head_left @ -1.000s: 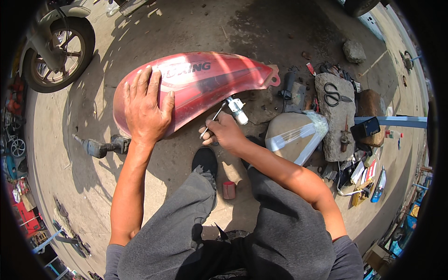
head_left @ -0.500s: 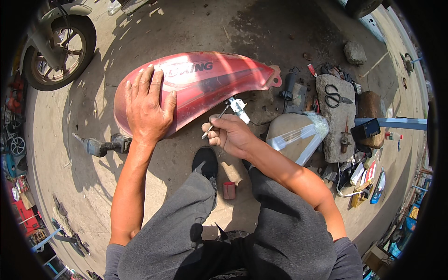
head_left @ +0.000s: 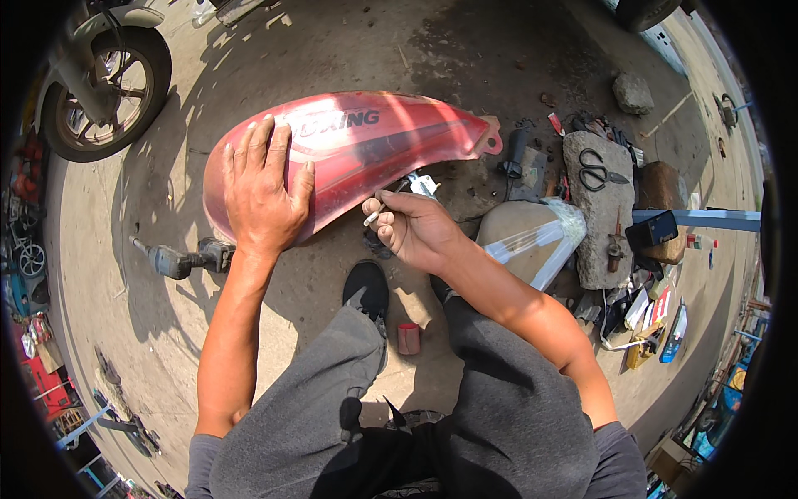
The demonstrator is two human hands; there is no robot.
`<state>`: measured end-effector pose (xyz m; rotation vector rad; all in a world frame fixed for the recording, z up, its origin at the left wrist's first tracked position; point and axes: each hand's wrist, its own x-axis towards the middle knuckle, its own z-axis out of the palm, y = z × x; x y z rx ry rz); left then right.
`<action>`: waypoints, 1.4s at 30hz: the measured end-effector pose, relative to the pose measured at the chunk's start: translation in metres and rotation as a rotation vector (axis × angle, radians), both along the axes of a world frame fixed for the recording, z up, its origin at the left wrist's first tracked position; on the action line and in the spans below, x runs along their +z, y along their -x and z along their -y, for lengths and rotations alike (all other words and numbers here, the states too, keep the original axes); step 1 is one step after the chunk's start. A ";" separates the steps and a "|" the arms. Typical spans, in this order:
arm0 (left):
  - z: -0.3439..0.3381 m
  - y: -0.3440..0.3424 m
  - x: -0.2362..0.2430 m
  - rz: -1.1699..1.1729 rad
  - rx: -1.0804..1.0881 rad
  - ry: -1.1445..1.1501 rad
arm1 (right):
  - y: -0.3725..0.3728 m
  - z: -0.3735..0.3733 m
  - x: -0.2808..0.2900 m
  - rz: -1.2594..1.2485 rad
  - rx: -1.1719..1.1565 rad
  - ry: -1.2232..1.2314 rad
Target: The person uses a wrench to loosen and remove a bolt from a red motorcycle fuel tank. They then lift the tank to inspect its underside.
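A red motorcycle fuel tank (head_left: 399,137) lies on the ground in front of me. My left hand (head_left: 262,191) rests on its rounded left end, fingers spread and pressed flat on the paint. Just below the tank's near edge, my right hand (head_left: 411,229) pinches a slim metal tool (head_left: 372,218), partly hidden by the fingers. The tool reaches toward a silver fitting (head_left: 422,185) under that edge, partly covered by the hand; I cannot tell if they touch.
A cordless power tool (head_left: 179,262) lies left; a motorcycle wheel (head_left: 120,96) stands upper left. To the right are a taped triangular bundle (head_left: 524,249), a stone slab (head_left: 598,224) with scissors (head_left: 594,170), a phone (head_left: 652,229) and scattered tools. A red cylinder (head_left: 408,339) sits between my feet.
My right hand has shifted slightly up and right, closer to the silver fitting, turning with the slim tool and now covering more of the fitting. My left hand stays on the tank.
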<state>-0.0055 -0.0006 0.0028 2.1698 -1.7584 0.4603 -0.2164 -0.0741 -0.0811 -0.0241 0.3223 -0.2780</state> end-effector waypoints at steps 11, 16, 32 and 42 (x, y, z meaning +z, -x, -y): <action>0.001 0.000 -0.001 -0.009 0.001 -0.006 | -0.006 -0.019 -0.003 -0.469 0.065 0.520; -0.001 -0.001 0.000 -0.007 0.004 -0.009 | -0.013 -0.024 -0.007 -0.572 0.072 0.630; 0.000 -0.001 -0.001 -0.011 0.001 -0.009 | -0.003 -0.017 -0.002 -0.381 0.026 0.464; 0.000 0.000 0.000 -0.017 -0.001 -0.007 | -0.008 -0.017 -0.006 -0.383 0.044 0.501</action>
